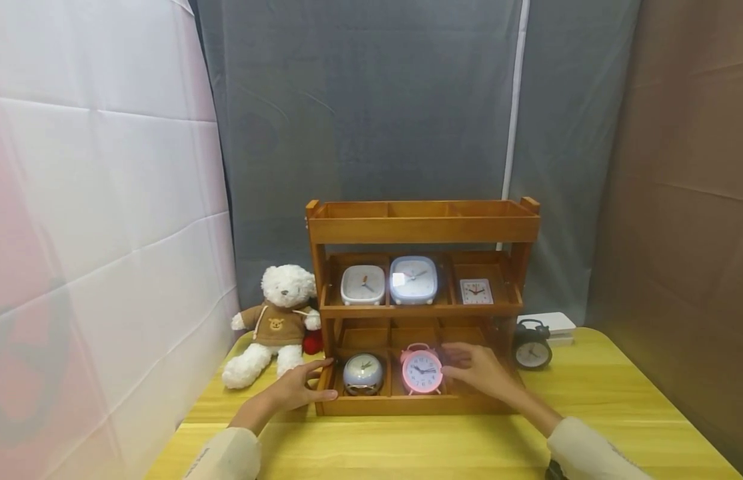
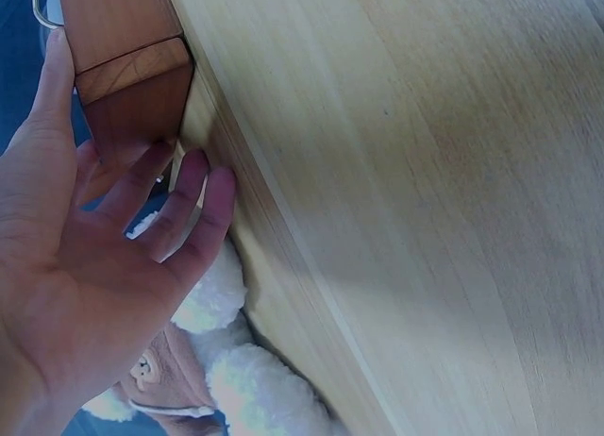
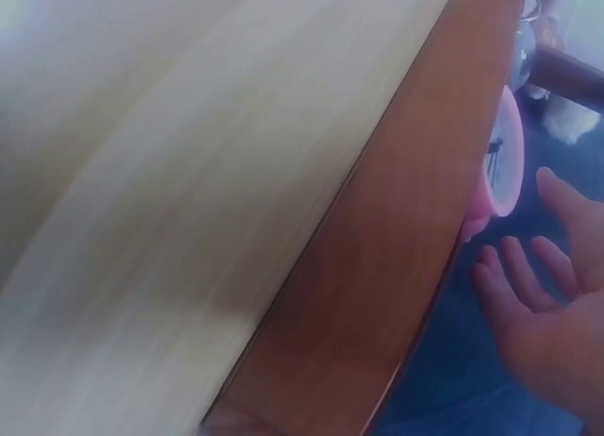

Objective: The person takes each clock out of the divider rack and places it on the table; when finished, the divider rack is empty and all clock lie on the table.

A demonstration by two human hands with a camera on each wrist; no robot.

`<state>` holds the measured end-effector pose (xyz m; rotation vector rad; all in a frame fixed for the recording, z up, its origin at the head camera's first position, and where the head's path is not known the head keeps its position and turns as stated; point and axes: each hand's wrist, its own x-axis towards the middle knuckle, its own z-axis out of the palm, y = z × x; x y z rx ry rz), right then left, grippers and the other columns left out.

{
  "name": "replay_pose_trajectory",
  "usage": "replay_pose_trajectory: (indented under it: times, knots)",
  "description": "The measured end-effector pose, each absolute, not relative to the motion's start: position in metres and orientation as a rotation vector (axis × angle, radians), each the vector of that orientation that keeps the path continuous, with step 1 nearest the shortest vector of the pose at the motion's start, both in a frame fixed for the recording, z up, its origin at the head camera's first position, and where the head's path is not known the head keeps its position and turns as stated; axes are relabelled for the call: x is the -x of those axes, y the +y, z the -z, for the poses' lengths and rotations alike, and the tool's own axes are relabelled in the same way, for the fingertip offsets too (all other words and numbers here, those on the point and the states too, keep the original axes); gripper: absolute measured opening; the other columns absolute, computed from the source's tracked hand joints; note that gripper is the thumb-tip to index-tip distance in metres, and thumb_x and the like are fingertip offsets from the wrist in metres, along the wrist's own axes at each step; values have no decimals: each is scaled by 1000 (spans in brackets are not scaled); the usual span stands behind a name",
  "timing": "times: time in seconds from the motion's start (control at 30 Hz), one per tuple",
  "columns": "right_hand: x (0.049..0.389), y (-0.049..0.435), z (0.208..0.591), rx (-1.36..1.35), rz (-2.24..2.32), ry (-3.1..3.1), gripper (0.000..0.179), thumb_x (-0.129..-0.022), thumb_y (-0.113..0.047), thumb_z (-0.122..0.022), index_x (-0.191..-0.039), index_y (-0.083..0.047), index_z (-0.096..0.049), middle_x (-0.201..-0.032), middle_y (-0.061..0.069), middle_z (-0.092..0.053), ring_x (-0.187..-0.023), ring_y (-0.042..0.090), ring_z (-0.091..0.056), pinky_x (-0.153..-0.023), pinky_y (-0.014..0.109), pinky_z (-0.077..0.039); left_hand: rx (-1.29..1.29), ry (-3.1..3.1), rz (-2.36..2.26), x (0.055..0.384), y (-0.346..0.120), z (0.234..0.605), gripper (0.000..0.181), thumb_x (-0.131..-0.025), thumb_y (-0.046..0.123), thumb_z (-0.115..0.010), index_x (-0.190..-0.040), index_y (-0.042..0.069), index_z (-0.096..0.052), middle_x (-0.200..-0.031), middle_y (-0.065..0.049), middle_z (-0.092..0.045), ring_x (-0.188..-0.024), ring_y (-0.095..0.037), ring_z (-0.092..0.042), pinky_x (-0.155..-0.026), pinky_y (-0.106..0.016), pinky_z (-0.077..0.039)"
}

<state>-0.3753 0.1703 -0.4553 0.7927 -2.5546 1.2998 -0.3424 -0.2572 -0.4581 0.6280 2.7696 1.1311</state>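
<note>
A pink twin-bell alarm clock point(image 1: 422, 371) stands in the middle compartment of the bottom tier of a wooden shelf point(image 1: 422, 231). Right beside it is my right hand point(image 1: 481, 371), fingers loosely bent and nothing gripped; the right wrist view shows a gap between these fingers point(image 3: 514, 276) and the pink clock point(image 3: 505, 158). At the shelf's lower left corner, my left hand point(image 1: 295, 389) spreads its thumb and fingers around the side panel's front end point(image 2: 142, 87). A round grey-blue clock point(image 1: 363, 375) sits in the compartment near that hand.
On the middle tier are a white clock point(image 1: 362, 285), a light-blue clock point(image 1: 413, 280) and a small square clock point(image 1: 476, 291). A teddy bear point(image 1: 281, 327) sits left of the shelf. To the right stand a black alarm clock point(image 1: 532, 345) and a white box point(image 1: 554, 323).
</note>
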Motion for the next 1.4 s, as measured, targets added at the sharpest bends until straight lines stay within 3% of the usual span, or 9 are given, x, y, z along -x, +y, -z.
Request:
replay_pose_trajectory:
  times: [0.27, 0.5, 0.7, 0.87, 1.1, 1.4]
  knots:
    - [393, 154, 463, -827, -1245, -2560, 47, -86, -13, -86, -126, 5, -70, -115, 20, -75, -103, 36, -74, -87, 43, -62, -654, 2743, -1179, 342, -254, 458, 82, -90, 32, -84, -154, -1, -45, -148, -38, -48, -130, -56, -53, -100, -61, -52]
    - [397, 148, 466, -850, -1062, -2568, 42, -81, -15, -90, -117, 2, -76, -112, 18, -76, -107, 41, -69, -97, 58, -54, -659, 2747, -1193, 342, -249, 455, 82, -90, 31, -84, -154, -2, -45, -144, -40, -50, -128, -56, -55, -96, -58, -54]
    - [392, 144, 468, -950, -979, -2487, 38, -79, -17, -92, -111, -3, -77, -112, 16, -73, -109, 41, -65, -97, 62, -51, -642, 2750, -1186, 344, -250, 456, 82, -89, 31, -85, -154, 0, -46, -144, -40, -50, -128, -55, -56, -95, -57, -55]
    - [389, 141, 467, -936, -1096, -2490, 33, -84, -12, -88, -114, -8, -75, -110, 7, -72, -106, 32, -67, -97, 53, -54, -640, 2741, -1194, 346, -251, 456, 82, -89, 31, -85, -154, 0, -46, -144, -40, -51, -127, -55, -56, -95, -57, -56]
    - [383, 133, 464, -1097, -1307, -2373, 26, -89, 2, -79, -115, 1, -73, -116, 21, -72, -101, 40, -73, -87, 44, -61, -635, 2750, -1194, 345, -254, 456, 82, -89, 30, -85, -154, 0, -46, -146, -39, -49, -129, -56, -54, -98, -59, -54]
    - [373, 141, 453, -1027, -1261, -2387, 34, -90, -4, -80, -123, -4, -74, -122, 18, -69, -100, 34, -73, -87, 38, -62, -648, 2730, -1220, 341, -257, 459, 81, -90, 29, -85, -154, -1, -46, -146, -40, -48, -129, -58, -53, -97, -60, -54]
